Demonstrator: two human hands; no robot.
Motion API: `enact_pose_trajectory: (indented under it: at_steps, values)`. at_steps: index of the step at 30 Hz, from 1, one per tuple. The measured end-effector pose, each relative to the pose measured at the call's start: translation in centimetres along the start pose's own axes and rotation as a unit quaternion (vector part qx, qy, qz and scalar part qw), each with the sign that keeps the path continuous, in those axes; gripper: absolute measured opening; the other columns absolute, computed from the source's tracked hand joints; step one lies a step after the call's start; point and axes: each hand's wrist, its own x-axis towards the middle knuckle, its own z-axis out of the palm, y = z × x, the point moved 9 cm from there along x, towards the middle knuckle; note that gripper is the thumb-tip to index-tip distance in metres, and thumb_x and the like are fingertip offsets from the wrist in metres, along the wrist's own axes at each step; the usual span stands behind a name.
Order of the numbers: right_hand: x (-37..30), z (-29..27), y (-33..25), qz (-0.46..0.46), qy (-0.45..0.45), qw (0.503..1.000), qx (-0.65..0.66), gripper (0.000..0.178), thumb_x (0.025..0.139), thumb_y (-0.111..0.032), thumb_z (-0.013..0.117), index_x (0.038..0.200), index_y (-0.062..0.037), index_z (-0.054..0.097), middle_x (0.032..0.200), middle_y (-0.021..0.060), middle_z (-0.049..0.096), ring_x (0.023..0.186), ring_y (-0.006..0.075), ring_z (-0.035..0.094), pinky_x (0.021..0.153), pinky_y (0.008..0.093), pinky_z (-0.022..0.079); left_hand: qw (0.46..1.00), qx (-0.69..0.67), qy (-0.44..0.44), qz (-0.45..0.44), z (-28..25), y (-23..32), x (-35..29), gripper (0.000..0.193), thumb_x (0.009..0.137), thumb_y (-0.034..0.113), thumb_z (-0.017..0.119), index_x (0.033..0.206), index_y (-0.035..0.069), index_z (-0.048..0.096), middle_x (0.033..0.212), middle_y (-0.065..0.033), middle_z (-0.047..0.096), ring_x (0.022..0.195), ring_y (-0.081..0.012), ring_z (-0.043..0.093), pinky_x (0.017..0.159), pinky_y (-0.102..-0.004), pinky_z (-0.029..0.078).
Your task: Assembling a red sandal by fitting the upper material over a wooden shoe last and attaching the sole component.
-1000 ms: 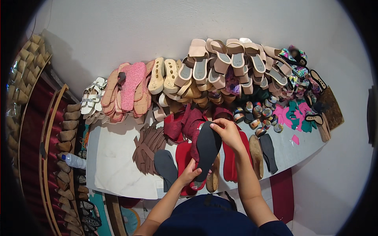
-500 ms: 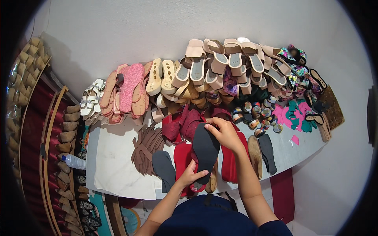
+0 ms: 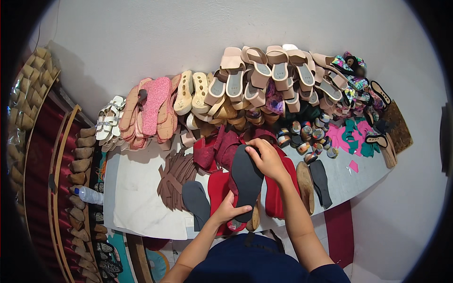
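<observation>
A dark grey shoe sole [image 3: 247, 181] faces up in front of me, with its wide toe end away from my body. My left hand [image 3: 228, 210] is closed on the narrow heel end, thumb on top. My right hand [image 3: 265, 158] grips the right edge of the toe end. Under the sole a strip of dark red upper and part of a wooden last [image 3: 255, 218] peek out; how they join it is hidden. Red insoles [image 3: 274, 200] lie on both sides. Another grey sole [image 3: 194, 200] rests to the left, and a wooden last [image 3: 306, 188] and a grey sole [image 3: 321, 185] to the right.
Brown strips [image 3: 177, 181] are heaped at left on the table [image 3: 137, 188]. Dark red uppers [image 3: 205, 153] lie beyond my hands. Beige heeled sandals [image 3: 234, 78] are piled along the wall, pink soles [image 3: 155, 106] left of them. A shelf of lasts [image 3: 80, 165] and a plastic bottle [image 3: 89, 195] stand left.
The sole's toe end and my right hand have shifted very slightly away from my body. Both hands keep their grip on the sole.
</observation>
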Motion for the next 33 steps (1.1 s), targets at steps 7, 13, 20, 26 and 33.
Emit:
enact_pose_trajectory:
  at_steps: [7, 13, 20, 26, 33]
  values:
    - [0.1, 0.3, -0.1, -0.015, 0.015, 1.000, -0.003, 0.019, 0.081, -0.020, 0.051, 0.087, -0.0015, 0.053, 0.081, 0.0116, 0.055, 0.082, 0.0277, 0.051, 0.072, 0.0357, 0.040, 0.999, -0.019, -0.024, -0.029, 1.4, 1.8, 0.1, 0.060, 0.073, 0.001, 0.060, 0.122, 0.002, 0.024, 0.106, -0.0119, 0.050, 0.095, -0.0198, 0.054, 0.084, -0.0319, 0.042]
    - [0.4, 0.2, -0.8, -0.023, 0.013, 1.000, 0.004, 0.017, 0.081, -0.018, 0.051, 0.085, -0.0018, 0.053, 0.079, 0.0109, 0.054, 0.080, 0.0277, 0.051, 0.071, 0.0360, 0.039, 1.000, -0.004, 0.001, -0.002, 1.5, 2.0, 0.2, 0.057, 0.073, -0.001, 0.059, 0.120, 0.003, 0.026, 0.102, -0.0129, 0.053, 0.095, -0.0187, 0.053, 0.082, -0.0317, 0.044]
    - [0.3, 0.6, -0.2, -0.022, 0.020, 0.999, 0.024, 0.018, 0.081, -0.018, 0.051, 0.084, -0.0011, 0.053, 0.080, 0.0114, 0.054, 0.081, 0.0280, 0.051, 0.072, 0.0356, 0.039, 0.999, 0.033, -0.007, 0.000, 1.0, 1.3, 0.1, 0.055, 0.075, 0.000, 0.059, 0.118, 0.004, 0.025, 0.101, -0.0151, 0.054, 0.088, -0.0185, 0.056, 0.076, -0.0313, 0.047]
    - [0.3, 1.1, 0.1, -0.002, 0.015, 1.000, 0.010, 0.018, 0.081, -0.019, 0.050, 0.084, -0.0010, 0.053, 0.081, 0.0122, 0.055, 0.081, 0.0286, 0.051, 0.072, 0.0364, 0.039, 1.000, 0.001, -0.015, -0.003, 0.8, 1.3, -0.2, 0.054, 0.077, 0.004, 0.059, 0.118, 0.003, 0.024, 0.103, -0.0180, 0.053, 0.085, -0.0187, 0.057, 0.074, -0.0321, 0.049]
    - [0.3, 1.3, 0.2, 0.022, 0.030, 0.999, 0.017, 0.018, 0.082, -0.018, 0.050, 0.084, -0.0007, 0.053, 0.079, 0.0129, 0.055, 0.081, 0.0290, 0.051, 0.071, 0.0365, 0.040, 0.997, -0.050, -0.041, -0.047, 1.2, 1.5, -0.6, 0.052, 0.079, 0.006, 0.056, 0.120, 0.003, 0.023, 0.106, -0.0188, 0.052, 0.086, -0.0184, 0.057, 0.076, -0.0318, 0.047]
